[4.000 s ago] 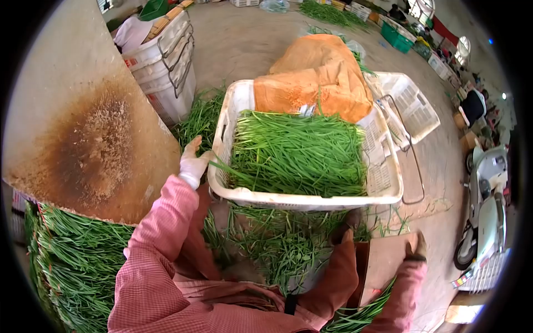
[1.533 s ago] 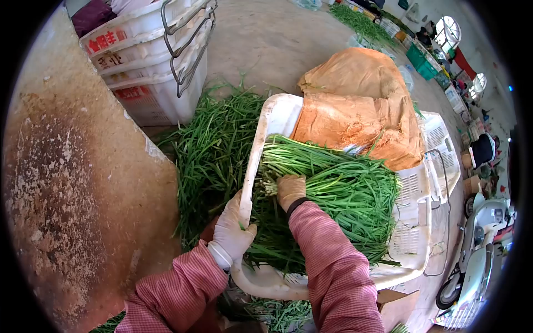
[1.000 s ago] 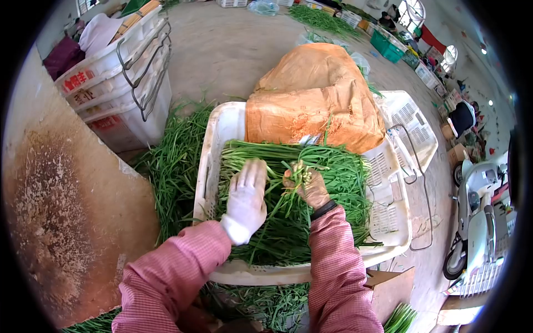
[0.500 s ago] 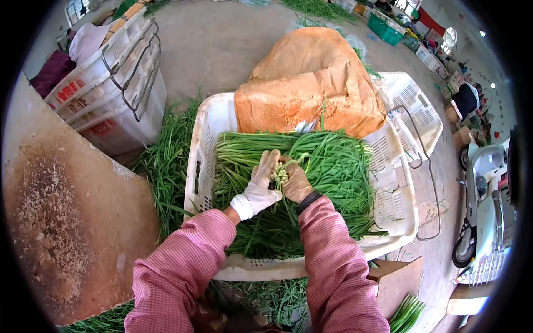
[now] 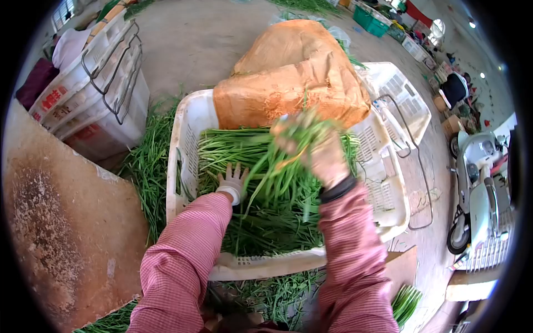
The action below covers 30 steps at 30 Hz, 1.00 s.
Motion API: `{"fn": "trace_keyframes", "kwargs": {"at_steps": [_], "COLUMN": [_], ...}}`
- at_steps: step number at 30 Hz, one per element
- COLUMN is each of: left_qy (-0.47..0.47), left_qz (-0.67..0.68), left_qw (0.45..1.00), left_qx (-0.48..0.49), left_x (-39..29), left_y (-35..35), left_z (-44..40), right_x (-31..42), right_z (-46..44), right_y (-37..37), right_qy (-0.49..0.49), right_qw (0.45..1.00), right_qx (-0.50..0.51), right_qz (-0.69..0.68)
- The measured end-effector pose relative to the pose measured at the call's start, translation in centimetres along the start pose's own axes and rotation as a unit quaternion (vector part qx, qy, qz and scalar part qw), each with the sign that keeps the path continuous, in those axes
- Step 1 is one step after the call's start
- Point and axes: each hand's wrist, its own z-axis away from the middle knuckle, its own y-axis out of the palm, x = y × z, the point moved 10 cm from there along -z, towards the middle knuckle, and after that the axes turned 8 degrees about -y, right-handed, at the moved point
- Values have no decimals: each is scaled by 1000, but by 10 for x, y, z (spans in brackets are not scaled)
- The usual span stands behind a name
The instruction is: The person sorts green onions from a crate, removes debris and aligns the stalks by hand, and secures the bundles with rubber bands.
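A white plastic crate (image 5: 186, 114) in front of me holds a thick layer of long green chive-like stalks (image 5: 227, 145). My left hand (image 5: 233, 182), in a pale glove, rests on these stalks with its fingers spread. Raised over the crate's middle, my right hand (image 5: 326, 158) grips a bunch of green stalks (image 5: 288, 147), whose leaves hang down to the left. Motion blurs this hand and the bunch's upper end. A dark band circles my right wrist.
An orange-brown sack (image 5: 294, 72) lies over the crate's far side. Stacked white crates (image 5: 105, 116) with wire handles stand left, beside a stained board (image 5: 72, 222). Another white crate (image 5: 402, 94) is at right, with a scooter (image 5: 480, 188) beyond. Loose stalks (image 5: 147, 172) cover the floor.
My hands were together around the bunch's pale ends. Now they are apart: the left is down on the stalks, and the right has lifted the bunch up and to the right. The view has shifted slightly.
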Motion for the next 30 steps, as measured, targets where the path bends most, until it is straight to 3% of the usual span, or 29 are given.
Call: {"fn": "trace_keyframes", "kwargs": {"at_steps": [1,2,3,5,6,7,8,10,11,13,15,16,17,18,19,20,21,22,24,25,26,27,29,30], "left_qy": [14,14,15,21,19,33,57,82,86,187,354,334,354,370,398,446,390,336,308,300,301,297,340,373], "left_qz": [-69,-12,45,26,97,227,410,682,774,893,840,833,758,670,476,590,639,749,878,917,933,931,938,926], "left_qw": [997,1000,998,999,995,971,905,705,589,342,319,362,464,548,668,604,593,561,365,249,135,190,65,56], "left_qx": [31,-2,-36,-13,21,-69,-103,-177,-216,-227,-260,-251,-290,-336,-411,-296,-298,-105,-37,-86,-141,-94,-32,-15], "left_x": [2,2,2,7,9,22,40,76,93,115,111,81,56,31,7,-19,-32,-53,-62,-36,-11,6,62,93], "left_y": [-2,-6,-7,-8,-14,-27,-32,-70,-105,-149,-187,-204,-209,-213,-195,-177,-159,-125,-77,-66,-52,-46,-51,-64], "left_z": [15,14,11,17,19,22,10,39,86,188,269,327,362,398,414,412,415,397,383,383,387,383,417,455], "right_x": [51,98,140,199,226,238,250,253,250,197,161,136,106,86,62,38,19,1,-53,-71,-97,-132,-171,-180], "right_z": [6,27,58,104,137,163,190,216,216,175,149,147,147,150,155,167,155,147,163,185,186,186,217,221], "right_y": [26,59,106,146,171,183,194,188,171,157,116,118,126,134,143,161,170,179,225,264,279,291,339,347], "right_qy": [-183,-304,-407,-483,-571,-577,-583,-553,-558,-406,-256,-171,-78,-27,28,74,-19,-161,-73,-19,-39,-55,-88,-32], "right_qw": [942,842,689,719,683,701,716,695,593,796,906,963,992,994,993,992,869,609,479,400,426,479,472,455], "right_qx": [132,93,47,-6,38,51,64,32,-8,161,95,93,88,77,68,44,190,245,289,289,306,361,502,518], "right_qz": [249,437,598,500,454,416,377,459,581,419,323,187,49,74,95,97,456,737,825,870,850,798,719,724]}}
